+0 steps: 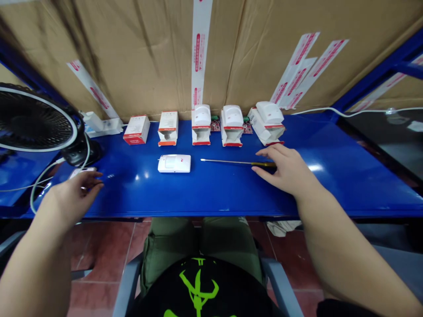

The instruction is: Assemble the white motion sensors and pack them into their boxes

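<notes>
A long screwdriver (228, 161) lies on the blue table, its thin shaft pointing left. My right hand (280, 169) is at its yellowish handle, thumb and fingers apart on either side of it. Left of the screwdriver tip rests a white sensor housing (178, 163). At the table's left side my left hand (74, 193) has its fingers loosely curled and apart, with nothing seen in it. A phone-like object (82, 171) lies partly behind that hand. Behind the housing stand several small red-and-white boxes (168, 121); three of them carry white sensor covers (202, 115).
A black fan (36, 119) stands at the left beside a white power strip (105, 127) and cables. Red circuit boards (215, 125) sit between the boxes. Taped cardboard (158, 53) rises behind the blue table (211, 193). A white cable (357, 113) runs at the right.
</notes>
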Action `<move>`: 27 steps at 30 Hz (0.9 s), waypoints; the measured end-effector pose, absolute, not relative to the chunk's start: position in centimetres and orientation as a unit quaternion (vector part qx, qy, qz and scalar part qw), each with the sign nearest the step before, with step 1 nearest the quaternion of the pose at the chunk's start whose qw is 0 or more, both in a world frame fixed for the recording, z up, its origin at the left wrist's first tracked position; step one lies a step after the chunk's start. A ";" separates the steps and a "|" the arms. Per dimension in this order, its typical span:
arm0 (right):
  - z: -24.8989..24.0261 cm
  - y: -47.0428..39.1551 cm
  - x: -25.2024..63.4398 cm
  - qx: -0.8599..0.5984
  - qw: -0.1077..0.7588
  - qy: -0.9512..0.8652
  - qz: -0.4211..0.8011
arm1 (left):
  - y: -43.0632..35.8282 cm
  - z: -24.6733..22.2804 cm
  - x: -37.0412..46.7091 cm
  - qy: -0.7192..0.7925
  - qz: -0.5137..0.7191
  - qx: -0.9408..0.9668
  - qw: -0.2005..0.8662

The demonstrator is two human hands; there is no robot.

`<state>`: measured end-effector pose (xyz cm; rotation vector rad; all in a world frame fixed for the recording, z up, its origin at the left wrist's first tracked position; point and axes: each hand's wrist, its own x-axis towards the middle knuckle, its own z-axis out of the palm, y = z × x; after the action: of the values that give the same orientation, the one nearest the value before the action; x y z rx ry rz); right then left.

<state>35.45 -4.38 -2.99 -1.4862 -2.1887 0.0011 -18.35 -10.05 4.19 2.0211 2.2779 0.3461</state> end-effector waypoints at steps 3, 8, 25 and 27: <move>-1.9 -4.8 35.4 -0.549 0.282 -0.786 -0.017 | -14.1 2.9 -14.7 0.705 0.313 0.612 0.172; -0.9 -9.4 31.8 -0.483 0.419 -0.768 -0.034 | -18.8 -3.2 -8.6 0.544 0.421 0.538 0.488; -12.5 -23.9 21.6 -0.291 0.164 -0.651 0.682 | -23.2 -11.5 -1.8 0.339 0.132 0.416 0.833; -12.0 -23.9 22.6 -0.274 0.155 -0.666 0.676 | -22.8 -11.2 -2.1 0.341 0.109 0.450 0.818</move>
<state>22.57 -23.88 -12.02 -0.7854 -1.9069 1.9374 -2.13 -22.78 -11.21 0.9601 0.7275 0.2317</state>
